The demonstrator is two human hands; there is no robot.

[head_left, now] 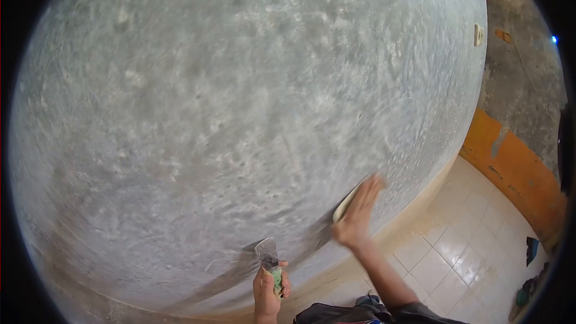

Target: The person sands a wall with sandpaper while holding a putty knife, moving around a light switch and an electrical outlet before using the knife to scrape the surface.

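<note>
My left hand (pixel 267 290) is closed around the green handle of a putty knife (pixel 267 253). Its wide, smeared blade points up, close to the grey wall (pixel 240 114); whether it touches cannot be told. To the right, my right hand (pixel 359 211) presses a thin, pale, flat scraper-like piece (pixel 344 208) against the lower wall. The fingers lie along its back and hide most of it, so only a cream edge shows. Slight blur covers the fingertips. The wall is patchy grey, with lighter spots and small pits.
A white outlet plate (pixel 478 35) sits at the wall's right edge. Beyond it, an orange band (pixel 510 162) runs along another wall. Pale floor tiles (pixel 447 252) lie below on the right. Dark items (pixel 531 251) rest at the far right of the floor.
</note>
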